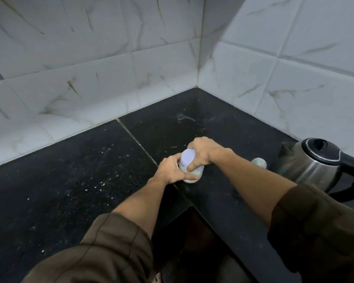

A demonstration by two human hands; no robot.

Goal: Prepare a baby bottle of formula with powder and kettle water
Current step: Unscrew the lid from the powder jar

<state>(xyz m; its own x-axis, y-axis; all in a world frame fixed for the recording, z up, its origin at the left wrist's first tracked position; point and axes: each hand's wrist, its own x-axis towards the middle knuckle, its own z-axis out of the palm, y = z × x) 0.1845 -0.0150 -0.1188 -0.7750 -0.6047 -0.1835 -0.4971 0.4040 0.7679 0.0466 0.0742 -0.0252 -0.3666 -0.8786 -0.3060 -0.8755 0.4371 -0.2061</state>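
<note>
A small clear jar [193,176] with pale powder inside stands on the black counter [80,180] near the inner corner. It wears a pale lilac lid [188,157]. My left hand [173,169] wraps around the jar's body from the left. My right hand [203,153] comes from above and grips the lid's rim, thumb on the near side. To the right a steel electric kettle [313,164] with a black lid and handle stands on the counter. Behind my right forearm a small pale rounded object [260,161], possibly the bottle, is mostly hidden.
White marble-look tiled walls [110,68] meet in a corner behind the counter. White specks and a smear of powder lie on the dark surface. The counter is L-shaped, with a dark gap [192,242] below its inner edge between my arms.
</note>
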